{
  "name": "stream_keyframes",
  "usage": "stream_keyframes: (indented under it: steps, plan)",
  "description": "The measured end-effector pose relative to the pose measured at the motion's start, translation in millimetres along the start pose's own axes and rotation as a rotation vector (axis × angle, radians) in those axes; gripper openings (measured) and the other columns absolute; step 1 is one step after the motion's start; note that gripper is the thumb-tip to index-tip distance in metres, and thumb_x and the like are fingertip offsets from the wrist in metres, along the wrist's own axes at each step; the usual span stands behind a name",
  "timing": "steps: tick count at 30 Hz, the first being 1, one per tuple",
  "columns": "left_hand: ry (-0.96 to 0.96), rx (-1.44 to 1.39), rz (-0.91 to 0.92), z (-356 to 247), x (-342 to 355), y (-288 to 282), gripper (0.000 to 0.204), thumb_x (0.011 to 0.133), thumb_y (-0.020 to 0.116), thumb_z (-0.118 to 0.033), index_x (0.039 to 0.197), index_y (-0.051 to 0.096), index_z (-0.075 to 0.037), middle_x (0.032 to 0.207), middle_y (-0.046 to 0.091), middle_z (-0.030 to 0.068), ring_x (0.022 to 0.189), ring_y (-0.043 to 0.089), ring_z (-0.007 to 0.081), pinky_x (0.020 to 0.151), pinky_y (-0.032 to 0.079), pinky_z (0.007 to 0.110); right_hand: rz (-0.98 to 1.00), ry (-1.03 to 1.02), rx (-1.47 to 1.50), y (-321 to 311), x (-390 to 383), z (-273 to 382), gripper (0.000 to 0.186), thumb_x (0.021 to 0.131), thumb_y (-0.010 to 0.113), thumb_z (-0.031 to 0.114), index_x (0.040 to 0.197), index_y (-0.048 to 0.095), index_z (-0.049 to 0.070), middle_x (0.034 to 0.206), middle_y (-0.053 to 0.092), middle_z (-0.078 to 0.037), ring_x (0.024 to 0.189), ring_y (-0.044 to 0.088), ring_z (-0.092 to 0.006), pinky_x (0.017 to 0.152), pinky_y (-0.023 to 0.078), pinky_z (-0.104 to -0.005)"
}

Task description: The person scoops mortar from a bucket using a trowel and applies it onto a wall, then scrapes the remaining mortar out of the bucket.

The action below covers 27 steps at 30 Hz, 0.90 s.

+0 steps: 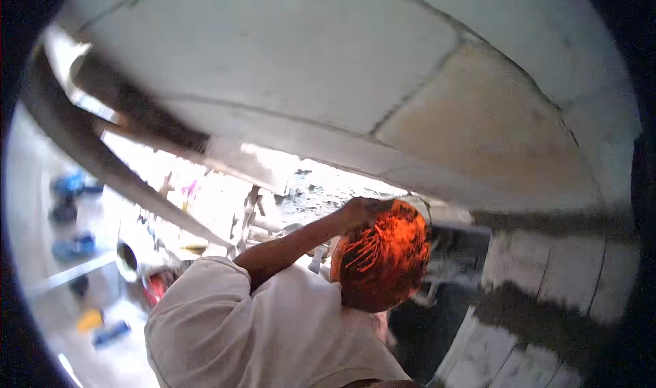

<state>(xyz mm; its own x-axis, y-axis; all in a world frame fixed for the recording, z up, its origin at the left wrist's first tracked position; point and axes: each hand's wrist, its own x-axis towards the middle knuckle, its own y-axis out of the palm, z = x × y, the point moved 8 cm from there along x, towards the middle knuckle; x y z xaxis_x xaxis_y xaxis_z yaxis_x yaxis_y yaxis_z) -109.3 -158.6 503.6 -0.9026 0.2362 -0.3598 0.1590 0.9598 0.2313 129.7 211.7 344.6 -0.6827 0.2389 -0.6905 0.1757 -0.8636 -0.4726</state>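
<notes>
From a white short sleeve at the lower left, my left arm reaches up and across. My left hand [365, 212] is closed over the upper edge of a round orange thing [384, 261]. This thing looks bowl-like, bright orange above and dark reddish-brown below, with pale orange strands across it. Blur and glare hide its exact kind. It overlaps the front of the white shirt [294, 326]. Just below it shows a small pinkish patch [381, 325] that I cannot make out. My right hand does not show.
A large grey, cracked surface [294, 53] spans the top. Pale blocks [553, 265] with a dark band between them stand at the right. A curved dark beam [102, 149] crosses the left. Beyond it are blurred blue items [74, 248] and a yellow one [89, 320].
</notes>
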Motion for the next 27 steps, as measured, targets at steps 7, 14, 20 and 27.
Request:
stream_keyframes:
  steps: [7, 14, 20, 27]
  plan:
    - [0.274, -0.46, -0.242, -55.8, -105.6, 18.8, 0.059, 0.073, 0.054, 0.008, 0.13, 0.046, 0.002, 0.129, 0.053, 0.0074, 0.115, 0.048, 0.0124, 0.095, 0.041, 0.028, 0.308, -0.06, -0.333, -89.5, 155.0, 41.4, 0.022, 0.075, 0.064, 0.012, 0.092, 0.053, 0.003, 0.07, 0.055, -0.007, 0.058, 0.056, -0.0178, 0.05, 0.046, -0.0313]
    - [0.442, -0.339, -0.699, -38.5, -199.2, -7.9, 0.059, 0.069, 0.055, 0.008, 0.127, 0.051, 0.0, 0.115, 0.06, 0.0077, 0.099, 0.056, 0.013, 0.086, 0.046, 0.028, 0.66, -0.253, -0.719, -63.2, 186.8, 116.8, 0.017, 0.078, 0.063, 0.014, 0.084, 0.049, 0.008, 0.062, 0.05, -0.003, 0.047, 0.052, -0.0147, 0.039, 0.043, -0.0289]
    - [0.048, -0.441, -1.321, 74.5, -347.5, -23.4, 0.06, 0.061, 0.06, 0.001, 0.121, 0.055, 0.002, 0.103, 0.063, 0.0051, 0.087, 0.059, 0.0149, 0.08, 0.048, 0.027, 0.73, -0.194, -0.874, 32.0, 86.7, 203.4, 0.038, 0.077, 0.066, 0.019, 0.108, 0.051, 0.002, 0.072, 0.055, -0.006, 0.059, 0.056, -0.015, 0.05, 0.046, -0.031]
    - [-0.006, -0.753, -1.846, 139.3, -558.3, -2.6, 0.056, 0.059, 0.058, -0.001, 0.115, 0.056, -0.001, 0.094, 0.06, 0.0061, 0.081, 0.059, 0.0191, 0.074, 0.05, 0.031, 0.677, -0.451, -1.022, 72.1, 136.7, 198.0, 0.047, 0.079, 0.069, 0.016, 0.119, 0.048, 0.003, 0.067, 0.055, -0.005, 0.051, 0.054, -0.0153, 0.041, 0.045, -0.0299]
